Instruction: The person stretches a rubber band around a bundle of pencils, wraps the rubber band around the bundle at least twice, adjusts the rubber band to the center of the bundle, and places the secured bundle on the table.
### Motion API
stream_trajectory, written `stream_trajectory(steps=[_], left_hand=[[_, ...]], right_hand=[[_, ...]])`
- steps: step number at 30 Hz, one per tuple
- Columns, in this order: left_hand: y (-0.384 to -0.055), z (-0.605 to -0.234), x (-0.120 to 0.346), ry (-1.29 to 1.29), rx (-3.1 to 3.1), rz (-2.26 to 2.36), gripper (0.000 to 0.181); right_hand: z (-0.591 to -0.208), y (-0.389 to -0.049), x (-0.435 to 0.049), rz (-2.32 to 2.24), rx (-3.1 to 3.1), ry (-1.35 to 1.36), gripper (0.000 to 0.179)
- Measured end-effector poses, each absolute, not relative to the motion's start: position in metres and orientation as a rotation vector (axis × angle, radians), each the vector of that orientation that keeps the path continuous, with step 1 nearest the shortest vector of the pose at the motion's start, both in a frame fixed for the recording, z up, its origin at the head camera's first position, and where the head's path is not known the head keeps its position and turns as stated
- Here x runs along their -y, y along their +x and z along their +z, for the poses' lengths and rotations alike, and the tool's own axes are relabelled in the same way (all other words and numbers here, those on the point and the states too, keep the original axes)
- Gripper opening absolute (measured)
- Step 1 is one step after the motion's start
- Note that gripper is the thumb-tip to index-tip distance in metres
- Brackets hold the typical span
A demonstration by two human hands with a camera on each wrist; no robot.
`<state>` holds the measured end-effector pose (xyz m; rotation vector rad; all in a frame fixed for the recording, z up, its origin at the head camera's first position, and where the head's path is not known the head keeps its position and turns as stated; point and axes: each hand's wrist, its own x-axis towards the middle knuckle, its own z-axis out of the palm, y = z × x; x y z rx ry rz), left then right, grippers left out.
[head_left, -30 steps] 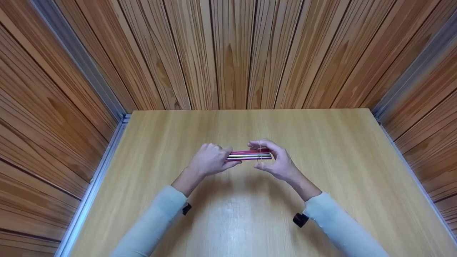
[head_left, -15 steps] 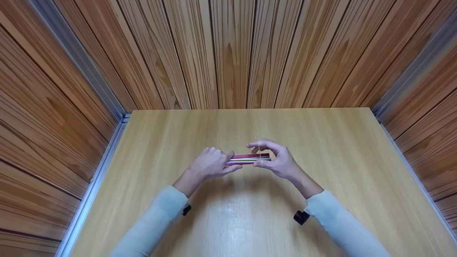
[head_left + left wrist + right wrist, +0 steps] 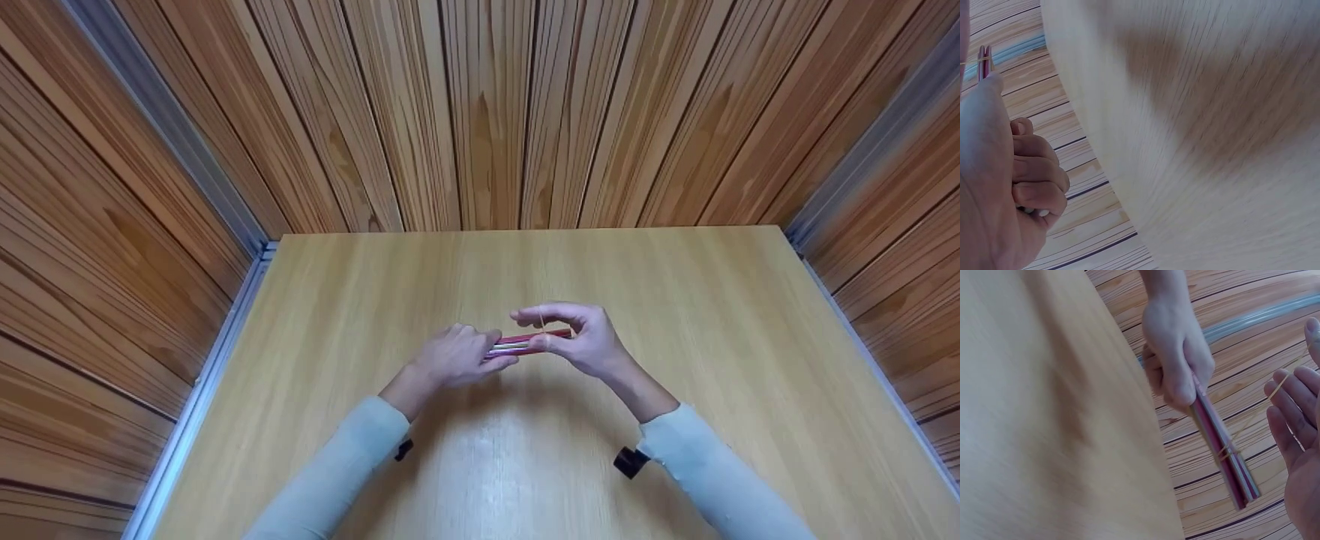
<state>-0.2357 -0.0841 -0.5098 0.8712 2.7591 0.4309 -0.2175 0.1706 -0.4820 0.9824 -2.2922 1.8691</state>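
In the head view, my left hand [image 3: 457, 356] grips a slim bundle of red, silver and white pencils [image 3: 514, 346], its free end pointing right. My right hand [image 3: 585, 341] is curved about that end, holding a thin tan rubber band [image 3: 542, 321] stretched. From the right wrist, the rubber band [image 3: 1252, 419] loops about the pencils [image 3: 1224, 444] near their free end and runs taut to the fingers of the right hand [image 3: 1300, 422]. The left wrist view shows curled fingers [image 3: 1039, 166] round the bundle, with pencil ends below the little finger.
Both hands are above a light wooden tabletop [image 3: 495, 472]. Wood-plank walls [image 3: 487, 112] stand behind and on both sides, with metal rails [image 3: 202, 375] along the side edges. Small black devices [image 3: 631, 462] sit at the wrists.
The left hand has shifted slightly right and toward the body with the pencils, whose free end now tilts upward. The right thumb has come over the bundle, and the fingers have dropped a little.
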Motion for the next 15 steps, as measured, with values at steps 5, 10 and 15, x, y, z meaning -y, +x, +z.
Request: stream_trajectory(steps=[5, 10, 15], left_hand=[[-0.238, -0.510, 0.085, 0.819, -2.745, 0.459, 0.062], [-0.242, -0.511, 0.089, 0.758, -2.747, 0.496, 0.067], [-0.249, -0.510, 0.095, 0.678, -2.797, 0.569, 0.063]], right_hand=[[-0.480, -0.219, -0.170, 1.826, 2.238, 1.041, 0.033], [-0.483, -0.220, -0.170, 1.806, 2.157, 1.082, 0.038], [-0.488, -0.219, -0.169, 1.780, 2.001, 1.228, 0.031]])
